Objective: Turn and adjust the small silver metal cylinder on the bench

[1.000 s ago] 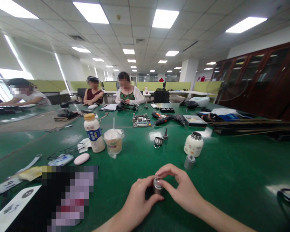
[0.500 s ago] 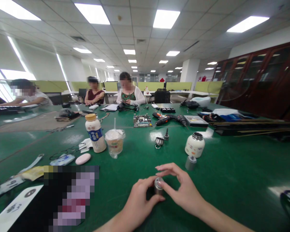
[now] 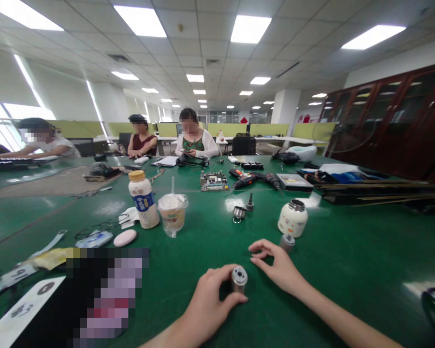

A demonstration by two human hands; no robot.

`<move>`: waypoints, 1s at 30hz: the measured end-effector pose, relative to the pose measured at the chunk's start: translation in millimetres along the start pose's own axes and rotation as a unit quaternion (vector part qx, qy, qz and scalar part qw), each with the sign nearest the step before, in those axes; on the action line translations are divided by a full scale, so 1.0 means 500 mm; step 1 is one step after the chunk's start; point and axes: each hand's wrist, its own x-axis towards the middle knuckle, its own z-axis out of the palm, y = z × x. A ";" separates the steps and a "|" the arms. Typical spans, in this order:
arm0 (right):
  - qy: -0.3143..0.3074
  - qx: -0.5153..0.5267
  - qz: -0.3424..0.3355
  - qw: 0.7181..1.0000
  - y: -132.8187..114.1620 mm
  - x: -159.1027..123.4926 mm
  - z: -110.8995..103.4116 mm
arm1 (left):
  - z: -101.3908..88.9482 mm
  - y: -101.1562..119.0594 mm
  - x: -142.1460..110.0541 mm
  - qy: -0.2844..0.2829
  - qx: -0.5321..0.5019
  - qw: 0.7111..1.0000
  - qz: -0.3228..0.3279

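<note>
My left hand (image 3: pixel 210 296) is wrapped round a small metal cylinder (image 3: pixel 239 279), thumb on the near side and fingers on the far side. The cylinder stands upright on the green table, and its round top shows small dark holes. To the right of it my right hand (image 3: pixel 275 263) hovers with thumb and fingers apart, holding nothing. Just behind that hand is a second grey metal cylinder (image 3: pixel 287 241), its lower part partly hidden by the hand. Behind that stands a white jar-like flask (image 3: pixel 293 217) with face drawings and an uncovered metal neck.
A small metal pot-shaped piece (image 3: pixel 239 212) and a dark fitting (image 3: pixel 250 202) lie mid-table. On the left are a drink bottle (image 3: pixel 144 200), a plastic cup with straw (image 3: pixel 172 212) and a pink oval case (image 3: pixel 125 237). Farther back are a circuit board (image 3: pixel 213 181) and power drills (image 3: pixel 246 179). Several people sit beyond.
My right hand has left the cylinder's top and moved right, its fingers now apart. The top of the cylinder is uncovered. My left hand keeps its hold in the same place.
</note>
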 end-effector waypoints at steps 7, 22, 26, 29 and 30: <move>0.002 0.124 -0.054 0.991 -0.087 -0.028 0.031 | 0.003 -0.008 -0.001 -0.003 -0.002 1.000 0.018; 0.035 0.054 -0.061 0.996 -0.112 -0.046 0.041 | 0.001 -0.003 -0.001 -0.007 -0.009 1.000 0.023; 0.033 0.053 -0.081 0.995 -0.110 -0.051 0.041 | 0.002 -0.002 0.000 -0.003 -0.009 1.000 0.015; -0.022 0.056 -0.064 0.996 -0.114 -0.057 0.051 | 0.002 0.000 -0.002 0.000 -0.013 1.000 0.015; -0.028 0.063 -0.059 0.996 -0.115 -0.058 0.055 | 0.001 0.000 -0.002 -0.001 -0.016 1.000 0.017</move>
